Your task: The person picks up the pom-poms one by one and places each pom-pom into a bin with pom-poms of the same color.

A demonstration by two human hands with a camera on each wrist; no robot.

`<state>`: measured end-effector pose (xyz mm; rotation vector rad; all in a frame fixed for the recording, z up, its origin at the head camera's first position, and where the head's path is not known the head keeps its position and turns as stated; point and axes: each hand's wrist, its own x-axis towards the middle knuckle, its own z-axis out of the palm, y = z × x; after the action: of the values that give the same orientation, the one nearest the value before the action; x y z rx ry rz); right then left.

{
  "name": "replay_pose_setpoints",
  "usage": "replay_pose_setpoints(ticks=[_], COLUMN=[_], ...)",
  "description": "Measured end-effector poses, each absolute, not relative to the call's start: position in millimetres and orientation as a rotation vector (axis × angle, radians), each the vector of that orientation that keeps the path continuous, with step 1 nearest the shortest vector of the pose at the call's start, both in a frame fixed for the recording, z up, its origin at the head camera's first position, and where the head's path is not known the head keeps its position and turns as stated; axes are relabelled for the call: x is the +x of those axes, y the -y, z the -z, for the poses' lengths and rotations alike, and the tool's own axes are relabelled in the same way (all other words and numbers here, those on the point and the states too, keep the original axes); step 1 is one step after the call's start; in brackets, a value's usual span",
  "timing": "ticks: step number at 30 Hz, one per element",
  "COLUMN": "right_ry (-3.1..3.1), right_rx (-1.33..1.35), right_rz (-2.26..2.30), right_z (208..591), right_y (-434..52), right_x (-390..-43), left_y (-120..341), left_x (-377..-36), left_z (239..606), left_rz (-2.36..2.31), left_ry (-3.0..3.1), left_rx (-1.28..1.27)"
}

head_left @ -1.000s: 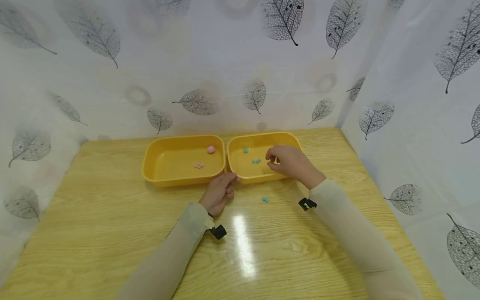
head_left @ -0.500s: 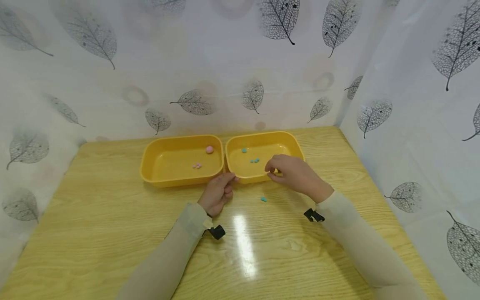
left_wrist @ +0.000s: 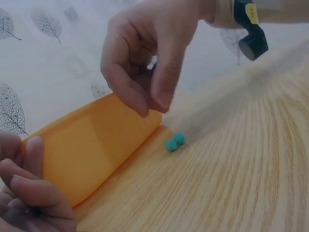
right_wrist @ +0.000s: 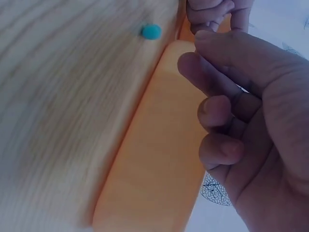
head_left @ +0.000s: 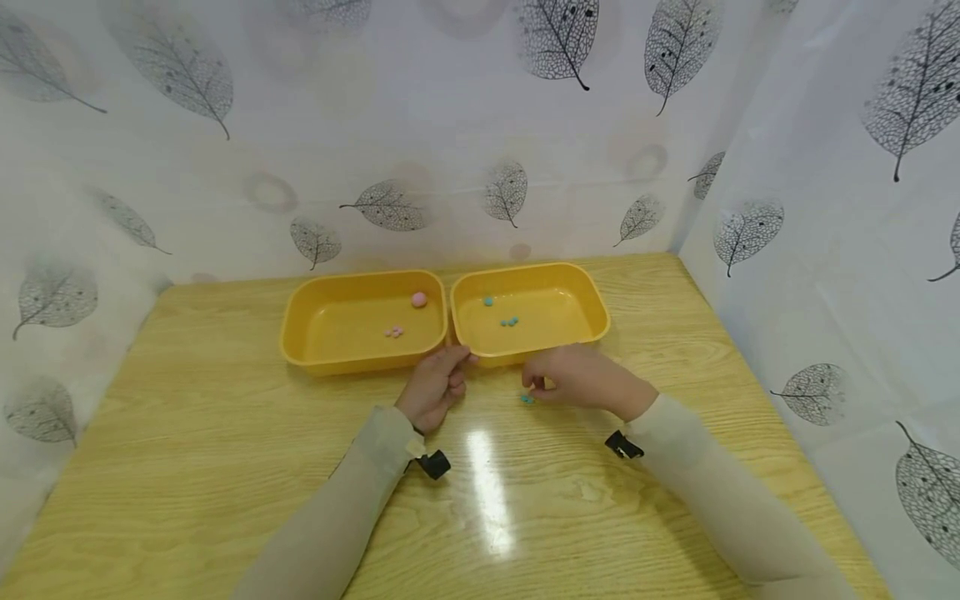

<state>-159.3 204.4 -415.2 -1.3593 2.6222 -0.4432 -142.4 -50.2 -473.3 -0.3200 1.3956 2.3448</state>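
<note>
Hovering just above the blue beads [head_left: 528, 399] on the table [head_left: 225, 467], the right hand [head_left: 573, 379] has thumb and forefinger apart, holding nothing. The beads lie in front of the right tray [head_left: 592, 321], just beside its near wall. The left hand [head_left: 437, 385], fingers curled, rests against the near rims where the right tray meets the left tray [head_left: 300, 350].
</note>
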Motion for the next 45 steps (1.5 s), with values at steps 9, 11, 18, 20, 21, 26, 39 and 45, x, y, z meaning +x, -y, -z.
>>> replay_pose_setpoints(ticks=[9, 11, 18, 20, 21, 26, 39, 45], right_ry=[-2.578, -2.57, -2.55, -2.56, -2.567, -2.617, -2.639, -2.638], right_rx=[-1.333, -1.33, -1.34, -1.342, -1.339, -1.344, -1.348, -1.364], right_rz=[0.345, 0.347, 0.337, 0.32, 0.313, 0.282, 0.297, 0.339], right_z=[422.3, 422.8, 424.4, 424.7, 424.6, 426.4, 429.5, 429.5], right_y=[-196.7, -195.8, -192.7, -191.6, -190.9, -190.3, -191.7, -192.0], right_x=[-155.7, -155.4, -155.2, -155.1, -155.0, -154.1, -153.1, -153.7], left_y=[49.8, 49.8, 50.5, 50.5, 50.5, 50.2, 50.7, 50.7], left_x=[-141.6, -141.6, -141.4, -141.3, -141.3, -141.4, -141.7, -141.6], left_z=[473.0, 472.8, 472.2, 472.3, 472.3, 472.6, 473.7, 473.8], left_rz=[-2.349, -2.348, -2.346, -2.345, -2.344, -2.344, -2.333, -2.345], left_ry=[-1.39, -1.385, -1.381, -1.384, -1.386, -1.397, -1.411, -1.394], left_rx=[-0.33, -0.328, -0.316, -0.317, -0.318, -0.321, -0.304, -0.312])
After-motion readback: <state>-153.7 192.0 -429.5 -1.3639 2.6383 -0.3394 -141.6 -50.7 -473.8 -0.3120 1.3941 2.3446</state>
